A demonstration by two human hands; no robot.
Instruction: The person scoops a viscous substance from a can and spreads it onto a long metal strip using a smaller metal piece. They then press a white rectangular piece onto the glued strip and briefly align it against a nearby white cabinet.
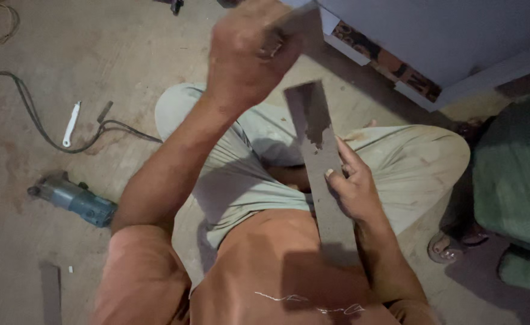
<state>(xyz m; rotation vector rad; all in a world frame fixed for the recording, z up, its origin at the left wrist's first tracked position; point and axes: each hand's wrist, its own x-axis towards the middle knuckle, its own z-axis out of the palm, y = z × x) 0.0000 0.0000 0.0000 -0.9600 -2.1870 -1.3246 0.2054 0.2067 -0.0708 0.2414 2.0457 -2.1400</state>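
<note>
I sit cross-legged on a concrete floor. My right hand grips a long flat grey strip that runs upright from my lap toward the top of the view. Raised above it, my left hand is closed around a thin grey piece, blurred by motion. That piece sticks out to the right of the fist, just above the strip's top end and not touching it.
A blue-grey power tool lies on the floor at left, with a black cable and a white-handled tool nearby. Another flat strip lies bottom left. A white panel stands top right, dark green cushions at right.
</note>
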